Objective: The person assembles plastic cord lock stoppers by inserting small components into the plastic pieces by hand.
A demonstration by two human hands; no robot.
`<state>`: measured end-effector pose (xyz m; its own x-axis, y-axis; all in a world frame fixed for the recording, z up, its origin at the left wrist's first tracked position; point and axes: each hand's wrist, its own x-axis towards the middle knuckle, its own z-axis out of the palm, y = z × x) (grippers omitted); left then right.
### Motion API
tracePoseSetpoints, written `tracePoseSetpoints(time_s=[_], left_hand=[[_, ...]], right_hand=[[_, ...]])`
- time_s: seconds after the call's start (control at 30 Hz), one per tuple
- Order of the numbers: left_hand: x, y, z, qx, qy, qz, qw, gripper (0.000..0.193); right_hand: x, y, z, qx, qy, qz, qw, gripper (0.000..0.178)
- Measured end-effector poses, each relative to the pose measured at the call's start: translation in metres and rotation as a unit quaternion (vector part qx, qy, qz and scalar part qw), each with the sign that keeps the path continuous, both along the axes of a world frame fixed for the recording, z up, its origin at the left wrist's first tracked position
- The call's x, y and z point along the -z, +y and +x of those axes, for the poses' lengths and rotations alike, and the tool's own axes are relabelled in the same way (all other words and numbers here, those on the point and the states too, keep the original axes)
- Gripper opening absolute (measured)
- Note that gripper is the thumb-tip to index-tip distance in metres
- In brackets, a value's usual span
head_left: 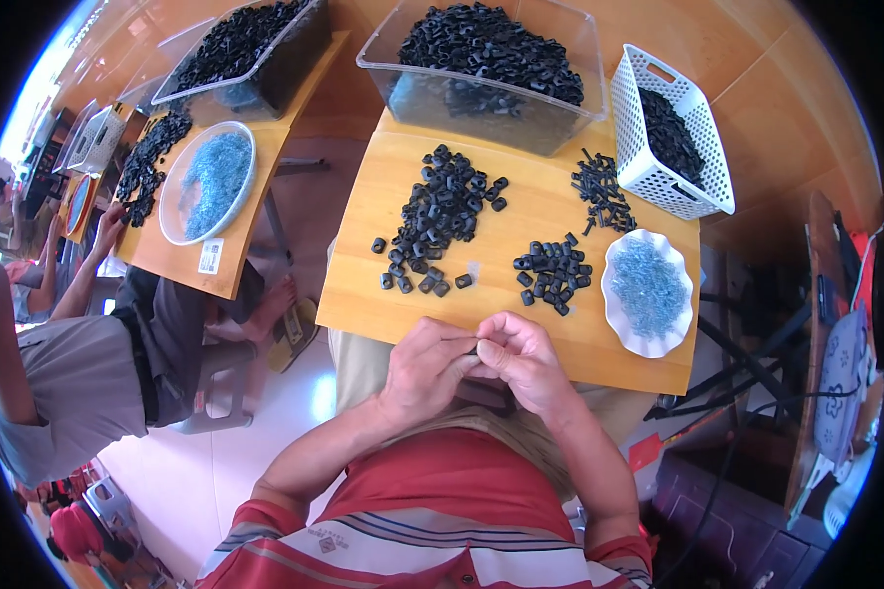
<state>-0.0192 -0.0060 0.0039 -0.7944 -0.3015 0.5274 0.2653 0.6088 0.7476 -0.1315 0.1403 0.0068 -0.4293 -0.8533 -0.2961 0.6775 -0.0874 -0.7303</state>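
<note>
My left hand (429,365) and my right hand (523,359) meet over the front edge of the wooden table (363,314). Fingers of both are pinched together around a small black part (474,349), mostly hidden by the fingertips. Beyond the hands lies a large pile of short black plastic pieces (440,206). A smaller group of similar black pieces (554,273) is nearer, to the right. Thin black pin-like pieces (601,190) lie farther back. At the right, a white wavy-rimmed dish (616,319) holds many tiny clear-blue pieces (646,291).
A clear plastic bin (560,123) of black parts stands at the back, beside a white perforated basket (692,201). To the left, a person (79,344) sits at another table (231,270) with a round tub (250,187) and a second bin (285,74). A purple pouch (840,393) hangs at right.
</note>
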Motion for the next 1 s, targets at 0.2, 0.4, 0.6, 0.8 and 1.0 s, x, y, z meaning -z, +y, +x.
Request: tracePoseSetpoints(time_s=[0.2,0.4,0.6,0.8,1.0], left_hand=[[0.001,0.003,0.003,-0.006,-0.019,-0.022,1.000,0.026],[0.000,0.006,0.001,0.000,-0.015,-0.036,0.999,0.025],[0.001,0.011,0.001,0.005,-0.031,-0.037,0.999,0.026],[-0.004,0.010,0.007,-0.017,-0.016,-0.034,0.999,0.027],[-0.005,0.004,0.006,-0.039,-0.008,-0.046,0.998,0.024]], right_hand=[[-0.006,-0.002,0.000,0.006,0.062,0.012,0.998,0.016],[0.005,0.006,0.004,0.029,0.080,-0.004,0.996,0.018],[0.006,0.016,0.005,0.012,0.161,0.032,0.986,0.014],[-0.044,0.024,-0.061,0.200,0.428,0.190,0.860,0.016],[-0.101,0.050,-0.216,0.381,0.713,0.319,0.495,0.031]])
